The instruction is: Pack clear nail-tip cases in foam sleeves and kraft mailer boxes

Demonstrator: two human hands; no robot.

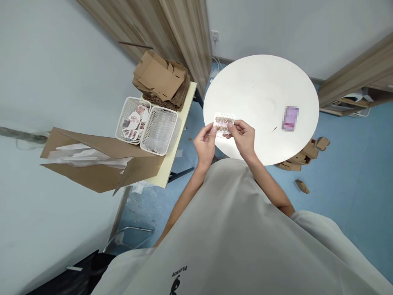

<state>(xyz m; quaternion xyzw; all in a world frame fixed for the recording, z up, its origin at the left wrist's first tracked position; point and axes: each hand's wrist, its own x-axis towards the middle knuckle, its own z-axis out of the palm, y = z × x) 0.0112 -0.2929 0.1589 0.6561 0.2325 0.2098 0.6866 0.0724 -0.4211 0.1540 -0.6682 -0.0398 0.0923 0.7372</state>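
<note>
Over the near edge of the round white table (267, 86), both hands hold a small white card of press-on nails (224, 120). The nails sit in two rows and look pinkish and gold, though too small to make out finely. My left hand (205, 144) is closed on the card's left edge, thumb on top. My right hand (245, 137) pinches its lower right side, with the thumb over the front and the other fingers curled partly behind it.
A blurred purple thing (290, 119) lies on the table's right. At left, a side table (172, 169) bears a basket of nail cards (120, 123), a basket of clear plastic cases (175, 129), flattened cardboard boxes (159, 78) and an open carton (89, 180). Small boxes (302, 186) lie on the floor.
</note>
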